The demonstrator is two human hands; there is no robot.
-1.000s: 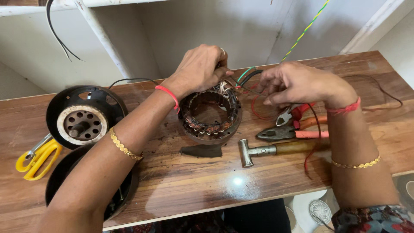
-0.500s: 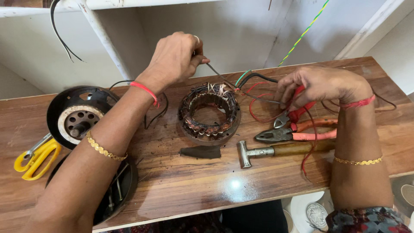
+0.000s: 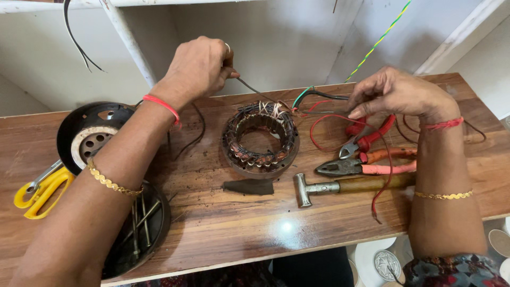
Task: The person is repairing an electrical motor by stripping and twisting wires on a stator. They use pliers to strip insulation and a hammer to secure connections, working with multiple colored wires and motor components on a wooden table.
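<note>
Head view: my left hand (image 3: 199,66) is now lifted well clear of the stator (image 3: 260,139), where a second ago it was resting right over the wound ring. It is pulling back toward the white wall, and a thin dark wire (image 3: 255,90) is stretching taut from my pinched fingers down to the top of the copper windings. My right hand (image 3: 398,93) has drifted outward as well, away from the ring and over toward the pliers. I am reading that as one lead being drawn out of the winding bundle and separated from the rest.

The left forearm is reaching diagonally across the wooden table (image 3: 212,223), wrist cocked upward, fist closed with thumb and forefinger clamping the wire. The right forearm is coming in from the near right edge, hand arched palm-down, its fingertips gathering the green, black and red leads (image 3: 319,101) just right of the stator; they are gripping those leads rather than hanging free.

The stator itself is sitting flat on the table between both hands, at the middle. Beside it a hammer (image 3: 340,186), red-handled pliers (image 3: 366,162) and a dark wedge (image 3: 249,186) are lying near the front, with yellow-handled scissors (image 3: 40,186) and a round black motor cover (image 3: 87,135) off to the left.
</note>
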